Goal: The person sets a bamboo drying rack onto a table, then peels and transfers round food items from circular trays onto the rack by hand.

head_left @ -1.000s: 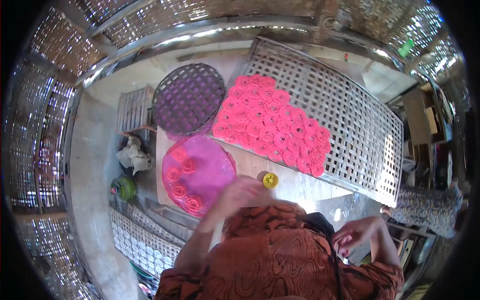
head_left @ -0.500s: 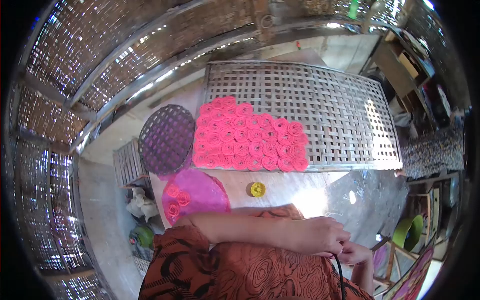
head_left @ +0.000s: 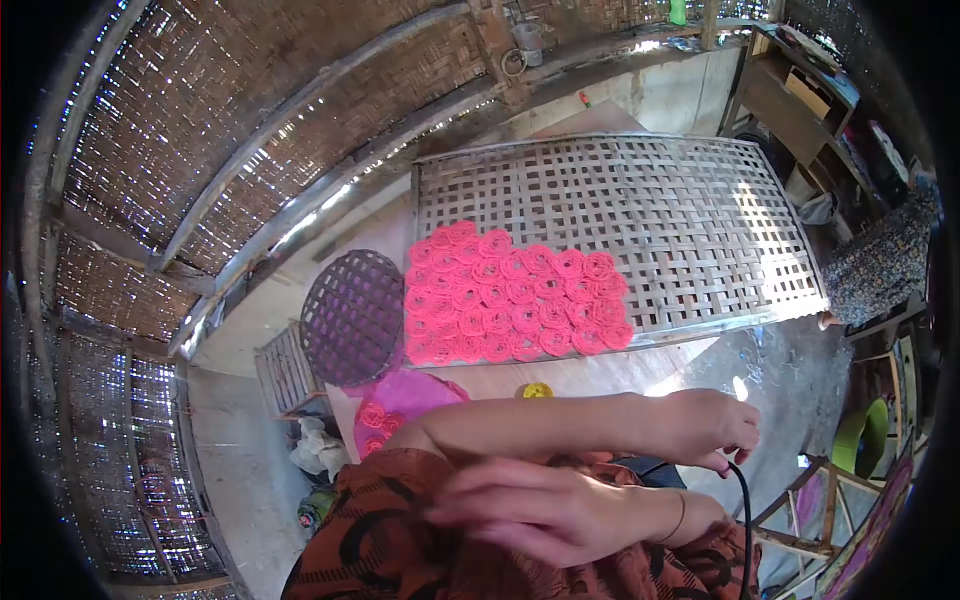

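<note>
My left arm crosses in front of me to the right, and my left hand (head_left: 712, 428) pinches a thin black cable (head_left: 746, 500) that hangs down past my right side. Below that forearm, my right hand (head_left: 545, 508) lies over the patterned orange-brown shirt (head_left: 390, 520). It points left with fingers stretched out, a little blurred, and holds nothing I can see. Just beyond my left forearm stands a small round yellow piece (head_left: 537, 391), partly cut off by the arm. A magenta round sheet (head_left: 420, 388) with a few pink coiled rosettes (head_left: 376, 418) is partly hidden behind my left elbow.
A large woven bamboo rack (head_left: 700, 220) carries rows of pink lacy rosettes (head_left: 515, 300). Left of it leans a dark round woven tray (head_left: 352, 318). A person in patterned clothing (head_left: 880, 255) is at the far right, near a green tub (head_left: 862, 435) and wooden shelves (head_left: 790, 95).
My right hand has left the left hand and swung left across my front. My left hand has risen slightly to the right with the cable. The view has shifted.
</note>
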Action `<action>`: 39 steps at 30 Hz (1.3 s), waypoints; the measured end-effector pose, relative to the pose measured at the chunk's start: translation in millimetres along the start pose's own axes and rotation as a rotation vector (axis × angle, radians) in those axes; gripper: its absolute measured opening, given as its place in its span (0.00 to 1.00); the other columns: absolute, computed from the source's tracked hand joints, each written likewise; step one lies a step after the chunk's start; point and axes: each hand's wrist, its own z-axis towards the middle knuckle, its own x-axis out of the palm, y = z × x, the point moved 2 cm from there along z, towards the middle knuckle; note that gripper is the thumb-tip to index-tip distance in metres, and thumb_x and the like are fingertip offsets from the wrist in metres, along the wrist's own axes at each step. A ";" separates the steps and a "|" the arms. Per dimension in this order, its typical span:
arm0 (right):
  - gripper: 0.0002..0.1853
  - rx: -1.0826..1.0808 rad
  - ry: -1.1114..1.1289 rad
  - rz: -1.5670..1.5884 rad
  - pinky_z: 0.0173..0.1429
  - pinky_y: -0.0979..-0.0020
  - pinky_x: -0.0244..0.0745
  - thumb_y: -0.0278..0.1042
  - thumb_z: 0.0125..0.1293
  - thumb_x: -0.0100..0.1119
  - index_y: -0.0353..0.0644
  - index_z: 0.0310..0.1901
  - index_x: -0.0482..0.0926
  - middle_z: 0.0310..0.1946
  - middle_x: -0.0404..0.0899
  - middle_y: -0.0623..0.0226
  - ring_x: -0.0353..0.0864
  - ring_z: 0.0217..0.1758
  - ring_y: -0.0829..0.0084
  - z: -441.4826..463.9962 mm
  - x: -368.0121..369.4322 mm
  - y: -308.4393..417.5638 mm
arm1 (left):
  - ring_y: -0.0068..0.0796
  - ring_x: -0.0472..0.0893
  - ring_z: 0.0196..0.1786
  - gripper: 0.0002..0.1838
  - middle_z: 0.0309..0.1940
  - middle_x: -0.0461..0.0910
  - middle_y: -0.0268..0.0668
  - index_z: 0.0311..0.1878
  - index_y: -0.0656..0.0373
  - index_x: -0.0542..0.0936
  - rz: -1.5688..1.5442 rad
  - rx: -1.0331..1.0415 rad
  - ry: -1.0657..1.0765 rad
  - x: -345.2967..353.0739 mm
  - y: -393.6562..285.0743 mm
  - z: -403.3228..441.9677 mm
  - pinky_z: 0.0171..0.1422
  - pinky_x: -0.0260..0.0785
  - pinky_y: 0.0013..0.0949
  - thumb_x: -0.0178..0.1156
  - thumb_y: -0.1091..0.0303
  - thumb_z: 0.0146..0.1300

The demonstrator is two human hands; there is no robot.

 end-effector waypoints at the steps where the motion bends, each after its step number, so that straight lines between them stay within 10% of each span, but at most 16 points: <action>1: 0.16 -0.121 -0.069 0.005 0.60 0.65 0.69 0.24 0.66 0.52 0.34 0.55 0.74 0.47 0.74 0.58 0.73 0.55 0.63 20.3 8.4 0.2 | 0.40 0.77 0.37 0.11 0.34 0.74 0.37 0.32 0.56 0.76 -0.003 -0.010 0.012 0.7 1.9 2.1 0.39 0.70 0.40 0.69 0.67 0.47; 15: 0.05 -0.283 0.623 -0.595 0.21 0.62 0.67 0.27 0.48 0.59 0.34 0.21 0.76 0.13 0.71 0.55 0.72 0.17 0.59 242.6 147.5 33.2 | 0.17 0.72 0.26 0.09 0.27 0.79 0.29 0.36 0.59 0.82 -0.489 -0.122 0.287 30.3 26.3 9.7 0.30 0.64 0.24 0.69 0.67 0.53; 17: 0.07 -0.325 0.837 -0.198 0.23 0.59 0.69 0.29 0.50 0.57 0.35 0.20 0.75 0.16 0.74 0.53 0.74 0.19 0.56 232.0 138.7 -19.0 | 0.17 0.72 0.26 0.09 0.27 0.79 0.29 0.36 0.58 0.82 -0.447 -0.107 0.300 44.2 30.7 3.6 0.30 0.64 0.24 0.69 0.67 0.53; 20: 0.16 -0.559 0.769 -0.474 0.30 0.51 0.70 0.36 0.60 0.46 0.35 0.20 0.73 0.20 0.76 0.49 0.77 0.26 0.46 179.3 117.4 -25.2 | 0.17 0.72 0.26 0.09 0.27 0.79 0.29 0.36 0.58 0.82 -0.372 -0.117 0.275 58.8 33.0 -8.7 0.29 0.64 0.24 0.69 0.67 0.53; 21: 0.15 -0.239 1.049 -0.817 0.33 0.52 0.71 0.36 0.59 0.47 0.34 0.23 0.76 0.24 0.77 0.47 0.78 0.29 0.47 164.6 112.2 -0.5 | 0.17 0.72 0.26 0.09 0.27 0.79 0.29 0.36 0.58 0.82 -0.348 -0.119 0.262 61.9 33.1 -10.7 0.29 0.64 0.24 0.69 0.67 0.53; 24: 0.13 -0.268 1.243 -0.707 0.36 0.53 0.72 0.35 0.57 0.47 0.35 0.25 0.78 0.23 0.77 0.49 0.79 0.30 0.49 135.1 105.1 7.9 | 0.17 0.73 0.26 0.09 0.27 0.79 0.29 0.35 0.58 0.82 -0.290 -0.133 0.213 65.9 33.9 -18.3 0.29 0.64 0.24 0.69 0.68 0.52; 38: 0.09 -0.580 1.110 -0.750 0.37 0.57 0.73 0.30 0.59 0.46 0.36 0.26 0.72 0.26 0.76 0.57 0.79 0.31 0.58 162.2 183.0 -11.7 | 0.17 0.73 0.26 0.09 0.27 0.80 0.30 0.35 0.58 0.82 -0.250 -0.142 0.039 73.5 50.1 -55.3 0.29 0.65 0.24 0.69 0.68 0.51; 39: 0.07 -0.642 0.869 -0.565 0.33 0.58 0.76 0.29 0.45 0.56 0.34 0.19 0.77 0.20 0.78 0.54 0.81 0.28 0.53 164.9 189.2 -7.4 | 0.17 0.73 0.26 0.09 0.27 0.80 0.30 0.35 0.58 0.82 -0.253 -0.142 0.028 74.6 50.5 -58.2 0.29 0.65 0.24 0.69 0.68 0.51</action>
